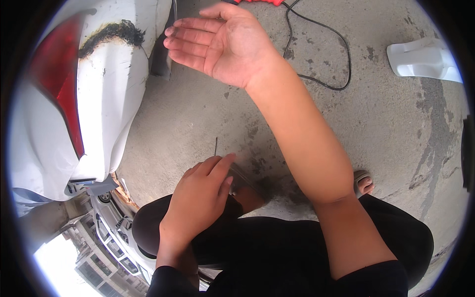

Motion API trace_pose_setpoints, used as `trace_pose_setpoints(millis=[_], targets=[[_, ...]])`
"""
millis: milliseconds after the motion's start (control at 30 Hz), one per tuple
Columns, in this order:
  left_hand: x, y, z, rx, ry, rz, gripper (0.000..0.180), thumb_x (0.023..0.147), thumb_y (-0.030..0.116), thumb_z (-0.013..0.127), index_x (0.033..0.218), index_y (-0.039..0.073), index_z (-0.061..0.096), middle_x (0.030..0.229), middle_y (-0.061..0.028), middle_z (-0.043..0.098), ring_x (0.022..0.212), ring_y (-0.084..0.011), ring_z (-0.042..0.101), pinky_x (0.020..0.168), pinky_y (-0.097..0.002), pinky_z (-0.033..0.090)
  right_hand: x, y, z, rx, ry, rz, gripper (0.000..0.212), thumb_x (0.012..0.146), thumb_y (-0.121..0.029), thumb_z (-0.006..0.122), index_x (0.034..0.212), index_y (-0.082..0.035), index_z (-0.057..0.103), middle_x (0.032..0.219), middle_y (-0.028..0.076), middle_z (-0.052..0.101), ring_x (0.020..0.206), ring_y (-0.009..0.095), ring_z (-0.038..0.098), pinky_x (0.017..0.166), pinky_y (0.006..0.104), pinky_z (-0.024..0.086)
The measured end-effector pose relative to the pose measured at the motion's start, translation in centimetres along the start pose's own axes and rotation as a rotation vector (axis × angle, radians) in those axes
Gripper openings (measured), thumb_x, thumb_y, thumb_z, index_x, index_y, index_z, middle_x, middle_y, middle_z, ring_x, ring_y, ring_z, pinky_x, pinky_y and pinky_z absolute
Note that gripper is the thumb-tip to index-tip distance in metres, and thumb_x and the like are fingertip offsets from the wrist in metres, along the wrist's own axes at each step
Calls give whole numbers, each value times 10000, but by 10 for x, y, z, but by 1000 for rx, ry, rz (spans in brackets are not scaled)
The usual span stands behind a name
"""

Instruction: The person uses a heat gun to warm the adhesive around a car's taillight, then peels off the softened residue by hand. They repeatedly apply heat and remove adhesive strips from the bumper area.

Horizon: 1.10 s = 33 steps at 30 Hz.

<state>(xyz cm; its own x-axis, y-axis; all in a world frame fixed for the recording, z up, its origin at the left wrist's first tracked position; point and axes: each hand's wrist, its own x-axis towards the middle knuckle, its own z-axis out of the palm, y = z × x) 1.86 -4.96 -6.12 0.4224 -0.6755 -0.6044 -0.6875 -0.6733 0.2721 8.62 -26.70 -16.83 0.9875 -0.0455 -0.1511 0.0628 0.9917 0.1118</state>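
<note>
My right hand (pixel 222 47) is raised at the upper middle, palm turned up and fingers stretched out. It holds nothing, and dark smudges mark its fingertips. Left of it is a white car body panel (pixel 116 84) with a red tail light (pixel 59 74) set into it. A rough, blackened patch (pixel 111 37) runs across the panel above the light. My left hand (pixel 200 195) hovers near my left knee, back upward, fingers loosely bent and thumb apart from the index finger. A thin dark rod (pixel 215 145) shows just beyond its knuckles; whether the hand touches it, I cannot tell.
A red tool (pixel 269 1) is partly visible at the top edge, near a looped black cord (pixel 349 64) on the concrete floor (pixel 198 119). A white plastic piece (pixel 423 59) lies at the far right. Behind the panel, at lower left, stands a parked car (pixel 116 242).
</note>
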Motion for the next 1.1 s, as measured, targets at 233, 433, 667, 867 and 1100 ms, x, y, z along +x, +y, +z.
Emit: trace_pose_setpoints(millis=[233,433,667,867,1100], targets=[[-16,-4,18,-174,-149,-326,474,1003,59,577,1471,3,523,1319,-253,644,1204,-439,634,1025,-453,519,22,32,-61,-52,78,-104,303,992,-225,553,1121,44,611,1068,187,703,976,290,710,887,428,598],[-19,-15,37,-280,-118,-468,497,977,113,648,1458,30,551,1297,-247,656,1180,-444,640,1025,-476,521,29,44,-94,-441,-25,-112,424,999,-198,633,1336,58,610,1118,162,718,1017,231,709,914,362,574],[-6,-18,42,-297,-172,-548,492,980,113,647,1457,38,555,1315,-239,652,1183,-436,641,1023,-477,520,46,92,-82,-728,-345,42,668,1000,-140,589,1598,14,335,918,127,733,760,147,675,682,330,552],[-2,-21,45,-365,-172,-613,481,984,108,646,1451,32,562,1336,-233,647,1195,-428,641,1025,-471,523,78,145,-78,-728,-362,-24,661,1003,-101,526,1616,-8,295,927,141,734,772,186,694,757,346,552],[-5,-28,46,-365,-224,-628,478,989,75,630,1455,-6,556,1399,-241,625,1240,-395,651,1060,-420,514,106,164,-79,-129,-397,154,349,997,-83,537,1332,13,507,860,104,673,709,155,658,576,336,530]])
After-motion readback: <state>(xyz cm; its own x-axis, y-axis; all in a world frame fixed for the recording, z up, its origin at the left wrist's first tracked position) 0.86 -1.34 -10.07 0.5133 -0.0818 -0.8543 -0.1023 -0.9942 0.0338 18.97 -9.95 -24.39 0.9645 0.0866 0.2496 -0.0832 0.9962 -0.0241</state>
